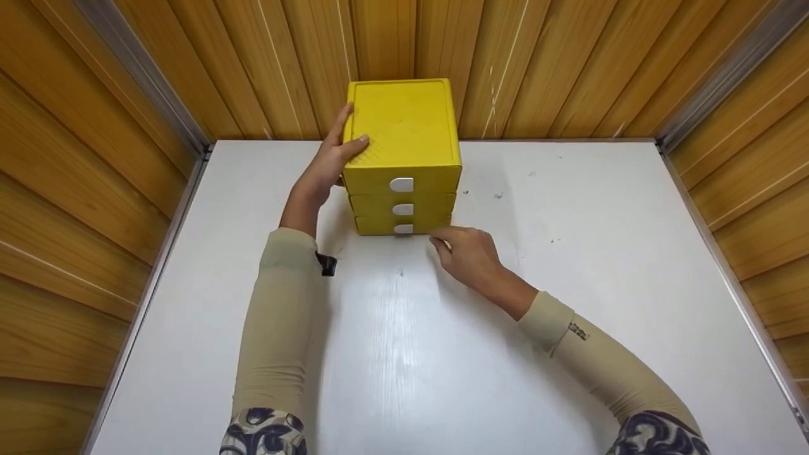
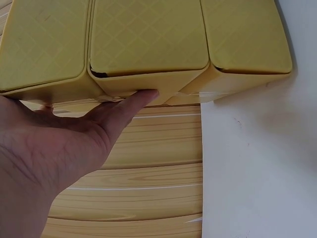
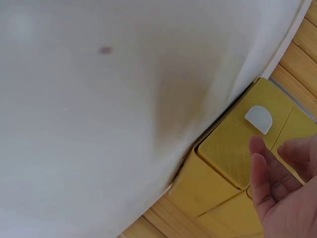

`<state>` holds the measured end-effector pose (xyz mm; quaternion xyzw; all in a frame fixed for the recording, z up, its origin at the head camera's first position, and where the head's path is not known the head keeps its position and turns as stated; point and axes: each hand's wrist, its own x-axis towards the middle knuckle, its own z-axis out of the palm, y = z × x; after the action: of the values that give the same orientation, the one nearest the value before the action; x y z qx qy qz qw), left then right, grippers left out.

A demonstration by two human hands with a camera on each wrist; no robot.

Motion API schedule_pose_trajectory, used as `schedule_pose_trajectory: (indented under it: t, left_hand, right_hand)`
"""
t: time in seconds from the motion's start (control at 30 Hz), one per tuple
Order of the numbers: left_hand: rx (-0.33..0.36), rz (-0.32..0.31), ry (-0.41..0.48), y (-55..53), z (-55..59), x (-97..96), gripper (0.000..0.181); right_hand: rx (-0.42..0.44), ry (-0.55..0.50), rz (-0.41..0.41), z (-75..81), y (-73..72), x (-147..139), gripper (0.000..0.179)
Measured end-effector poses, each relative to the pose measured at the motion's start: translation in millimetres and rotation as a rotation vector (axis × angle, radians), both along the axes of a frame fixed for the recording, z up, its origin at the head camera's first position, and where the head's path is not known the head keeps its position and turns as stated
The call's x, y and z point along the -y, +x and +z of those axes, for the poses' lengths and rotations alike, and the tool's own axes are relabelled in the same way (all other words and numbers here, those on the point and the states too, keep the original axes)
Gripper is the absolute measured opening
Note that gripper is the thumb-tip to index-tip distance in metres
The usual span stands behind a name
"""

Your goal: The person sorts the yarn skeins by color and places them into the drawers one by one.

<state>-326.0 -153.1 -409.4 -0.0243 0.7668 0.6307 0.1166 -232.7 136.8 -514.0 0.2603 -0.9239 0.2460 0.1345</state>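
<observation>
A yellow three-drawer box stands against the back wall, its drawers closed and each front bearing a white rounded tab. My left hand rests on the box's left side, thumb over the top edge. In the left wrist view, the left hand has its fingers stretched along the yellow side. Close to the bottom drawer's right corner is my right hand. Seen from the right wrist, that hand has loosely bent fingers with nothing between them, beside a drawer front and its white tab.
The box sits at the back of a white table. Wood-patterned panels enclose the table at the back and both sides, with metal rails along its side edges. A few small dark marks dot the tabletop.
</observation>
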Motion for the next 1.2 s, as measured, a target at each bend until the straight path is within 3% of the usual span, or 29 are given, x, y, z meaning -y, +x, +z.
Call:
schedule_pose_trajectory:
  t: [0.33,0.63,0.83,1.03,1.2]
  left_hand:
    - [-0.006,0.001,0.013,-0.9,-3.4,-3.3,0.079]
    - [-0.005,0.01,0.03,-1.2,-5.8,-1.0,0.081]
    - [0.008,0.029,0.037,-1.0,-3.3,-5.2,0.083]
    - [-0.008,0.048,0.019,0.3,-1.5,-8.0,0.082]
    - [-0.014,0.031,-0.016,4.8,-14.4,-2.6,0.075]
  right_hand:
    - [-0.004,-0.033,-0.035,-2.4,31.5,-55.5,0.018]
    - [0.135,-0.045,-0.139,-11.7,33.4,-81.7,0.025]
    - [0.22,0.005,-0.208,-7.8,22.3,-93.8,0.044]
    - [0.272,0.016,-0.224,-5.5,-6.6,-108.6,0.063]
    - [0.283,0.088,-0.27,-0.9,-32.9,-127.6,0.081]
